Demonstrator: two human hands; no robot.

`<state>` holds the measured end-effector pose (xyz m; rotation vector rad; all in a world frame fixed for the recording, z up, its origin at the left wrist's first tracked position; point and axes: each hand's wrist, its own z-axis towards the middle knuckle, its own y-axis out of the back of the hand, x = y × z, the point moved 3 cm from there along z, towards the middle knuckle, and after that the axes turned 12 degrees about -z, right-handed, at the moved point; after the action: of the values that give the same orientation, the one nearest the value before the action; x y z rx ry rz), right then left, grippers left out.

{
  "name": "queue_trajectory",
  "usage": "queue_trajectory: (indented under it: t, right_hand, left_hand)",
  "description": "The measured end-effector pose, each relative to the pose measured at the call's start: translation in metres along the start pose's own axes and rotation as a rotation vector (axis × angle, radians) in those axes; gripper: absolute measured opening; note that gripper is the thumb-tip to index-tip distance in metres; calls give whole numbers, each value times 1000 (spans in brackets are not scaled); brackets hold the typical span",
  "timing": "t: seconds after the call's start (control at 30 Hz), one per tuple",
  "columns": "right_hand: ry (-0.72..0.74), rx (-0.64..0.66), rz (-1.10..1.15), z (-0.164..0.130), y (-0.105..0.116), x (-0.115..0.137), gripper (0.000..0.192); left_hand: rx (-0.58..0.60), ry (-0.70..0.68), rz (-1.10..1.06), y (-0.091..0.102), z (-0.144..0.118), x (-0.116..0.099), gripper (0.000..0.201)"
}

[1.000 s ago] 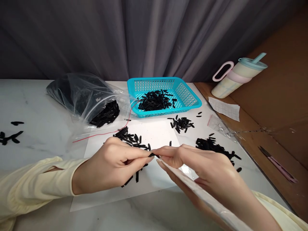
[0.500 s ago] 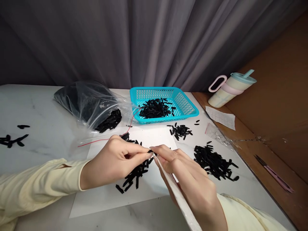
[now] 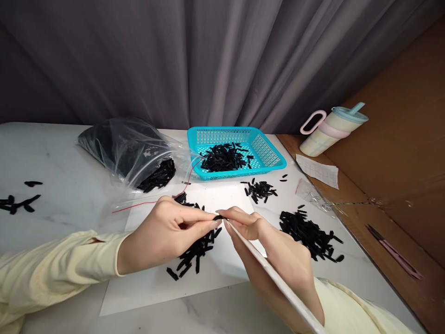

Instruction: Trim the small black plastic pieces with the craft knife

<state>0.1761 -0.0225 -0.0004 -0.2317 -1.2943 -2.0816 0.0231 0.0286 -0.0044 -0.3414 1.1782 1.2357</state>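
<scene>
A white marble-patterned desk (image 3: 62, 157) is filling most of the view, with grey pleated curtains (image 3: 174, 60) hanging behind it and a brown cardboard panel (image 3: 399, 153) leaning along its right edge. A white paper sheet (image 3: 146, 283) is lying flat in the middle of the desk under both hands. A crinkled clear plastic bag (image 3: 125, 148) is spilling small black strips at the back left, just beside a turquoise perforated plastic basket (image 3: 267, 150) holding more of them. A pastel tumbler (image 3: 330, 132) with a pink handle and a straw is lying tilted against the cardboard. Compared with half a second ago, the scene is barely changing: the right hand (image 3: 274, 250) is lying a little flatter and the long white strip (image 3: 278, 283) it is gripping is slanting lower toward the bottom right corner. The left hand (image 3: 167, 234), in a pale yellow sleeve, is keeping its fingers pinched shut on a tiny black piece (image 3: 219, 217), held above the paper where the fingertips of both hands are meeting. A loose heap of matte black strips (image 3: 309, 234) is sitting to the right of the hands, a smaller cluster (image 3: 260, 190) is lying in front of the basket, and another scatter (image 3: 194, 253) is lying under the left hand. No readable writing is showing anywhere.
</scene>
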Motion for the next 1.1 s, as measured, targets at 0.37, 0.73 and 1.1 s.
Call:
queue_trajectory:
  t: [0.37,0.73,1.1]
  right_hand:
    - [-62,36,-131,4,8,3,28]
    - [-258,282,291,23,23,-5,24]
    - [-500,493,464,34,41,-10,34]
  left_hand:
    - [6,-12,20,1,-1,0,25]
    - [65,-78,-26,2,-2,-2,16]
    - [136,-305,2,7,-4,-6,25]
